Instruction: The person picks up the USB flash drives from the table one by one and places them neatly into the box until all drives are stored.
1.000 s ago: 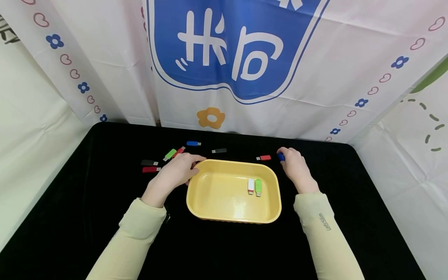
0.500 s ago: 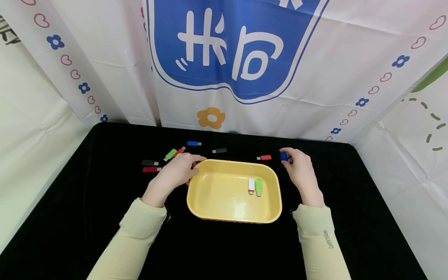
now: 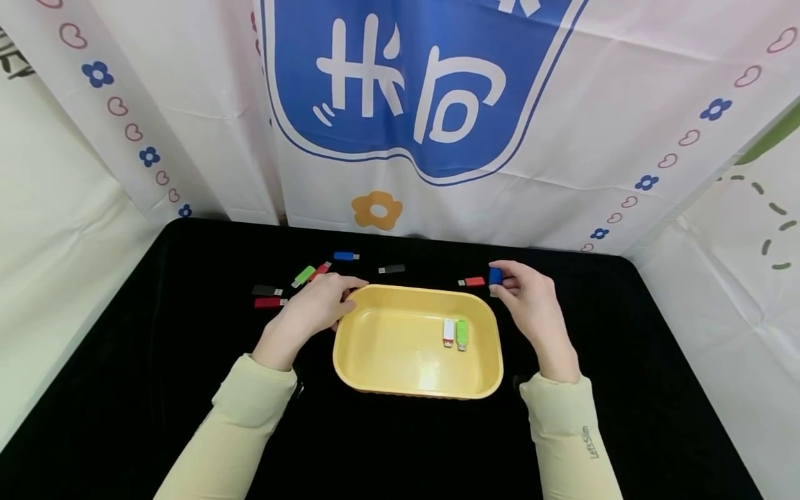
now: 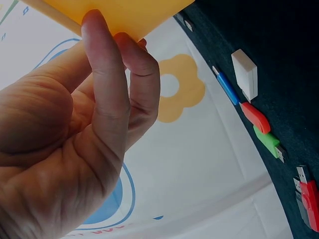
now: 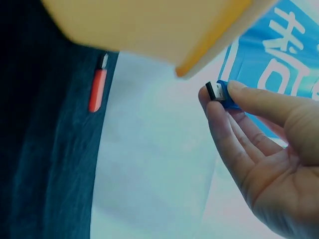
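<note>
Pinching a blue USB stick (image 3: 495, 276) between thumb and fingers (image 5: 234, 132), my right hand (image 3: 530, 300) hovers at the yellow tray's (image 3: 375, 385) two o'clock corner; its metal plug shows in the right wrist view, the rest mostly hidden by my fingertips. My left hand (image 3: 315, 307) curls round the tray rim at ten o'clock, thumb tucked out of sight from the head view. Inside the tray lie a white-and-red stick (image 3: 448, 332) and a green stick (image 3: 462, 334), side by side toward three o'clock. A red stick (image 3: 471, 282) rests on the black tabletop (image 3: 156, 389) just beside the blue one. My right sleeve (image 3: 571, 444) carries small lettering, too fine to read surely.
</note>
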The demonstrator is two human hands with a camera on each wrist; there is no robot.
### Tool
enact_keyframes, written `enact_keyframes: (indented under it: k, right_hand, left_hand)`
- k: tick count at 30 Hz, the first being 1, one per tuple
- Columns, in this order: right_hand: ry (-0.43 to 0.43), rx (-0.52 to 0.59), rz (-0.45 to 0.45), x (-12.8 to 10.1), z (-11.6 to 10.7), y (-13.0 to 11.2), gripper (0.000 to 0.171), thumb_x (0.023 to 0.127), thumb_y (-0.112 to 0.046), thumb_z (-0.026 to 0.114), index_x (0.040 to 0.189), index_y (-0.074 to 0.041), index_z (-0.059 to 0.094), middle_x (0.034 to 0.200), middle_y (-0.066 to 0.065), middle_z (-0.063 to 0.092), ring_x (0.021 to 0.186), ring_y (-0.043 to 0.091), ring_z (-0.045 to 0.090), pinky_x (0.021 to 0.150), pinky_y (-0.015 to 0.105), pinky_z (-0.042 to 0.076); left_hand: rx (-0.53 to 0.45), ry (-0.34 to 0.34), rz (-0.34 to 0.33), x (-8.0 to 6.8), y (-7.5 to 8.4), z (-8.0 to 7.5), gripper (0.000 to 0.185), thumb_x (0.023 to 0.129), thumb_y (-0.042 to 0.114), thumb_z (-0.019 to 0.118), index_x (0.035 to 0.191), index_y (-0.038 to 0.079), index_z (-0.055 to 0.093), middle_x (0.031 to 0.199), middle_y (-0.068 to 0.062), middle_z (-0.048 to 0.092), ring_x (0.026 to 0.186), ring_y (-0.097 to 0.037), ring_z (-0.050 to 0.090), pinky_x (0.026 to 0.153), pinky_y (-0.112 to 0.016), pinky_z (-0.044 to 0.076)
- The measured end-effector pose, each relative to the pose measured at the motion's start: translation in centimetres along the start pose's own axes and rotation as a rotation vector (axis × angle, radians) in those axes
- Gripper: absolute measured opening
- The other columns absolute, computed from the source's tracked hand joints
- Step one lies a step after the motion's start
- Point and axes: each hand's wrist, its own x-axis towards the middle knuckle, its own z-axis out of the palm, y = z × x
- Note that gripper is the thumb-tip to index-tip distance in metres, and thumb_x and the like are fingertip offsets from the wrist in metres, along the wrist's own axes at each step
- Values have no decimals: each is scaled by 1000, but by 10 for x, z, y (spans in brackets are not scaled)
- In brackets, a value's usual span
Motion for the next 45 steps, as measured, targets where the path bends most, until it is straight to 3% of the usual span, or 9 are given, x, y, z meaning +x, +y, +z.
enact_keyframes:
  k: [8, 17, 27, 35, 45]
  right_hand:
    - [-58, 23, -50, -4, 3, -23, 35, 91, -3, 70, 126, -6, 65, 110, 14, 70, 97, 26, 70, 82, 39, 62]
    - [-182, 49, -122, -8, 13, -38, 34, 90, -6, 72, 124, -10, 65, 103, 7, 72, 94, 19, 68, 82, 38, 61]
    - [-348, 88, -130, -8, 26, -37, 26, 88, -8, 76, 112, -7, 67, 97, 3, 71, 89, 16, 69, 83, 36, 60]
    - [-459, 124, -127, -6, 43, -28, 25, 86, -8, 78, 108, -5, 67, 93, 1, 73, 86, 11, 70, 77, 28, 59]
    - [-521, 68, -159, -4, 54, -27, 23, 85, -6, 78, 105, -6, 68, 93, 2, 72, 83, 10, 67, 68, 22, 55]
  left_hand:
    - [1, 9, -1, -1, 0, -1, 43, 100, 6, 57, 143, 11, 55, 91, -14, 67, 58, -15, 64, 53, -22, 55]
    - [-3, 8, 4, -2, 0, 0, 42, 100, 6, 57, 142, 12, 56, 89, -13, 67, 55, -13, 62, 53, -23, 55]
    - [3, 9, 14, -3, 1, -1, 43, 100, 5, 56, 143, 11, 55, 89, -14, 68, 54, -13, 62, 53, -22, 55]
    - [-16, 4, 9, -2, 0, 0, 43, 100, 5, 56, 142, 11, 56, 90, -14, 67, 58, -16, 64, 54, -23, 55]
    - [-25, 2, 2, -2, 0, -1, 43, 100, 5, 56, 143, 12, 55, 91, -13, 68, 58, -14, 63, 54, -23, 56]
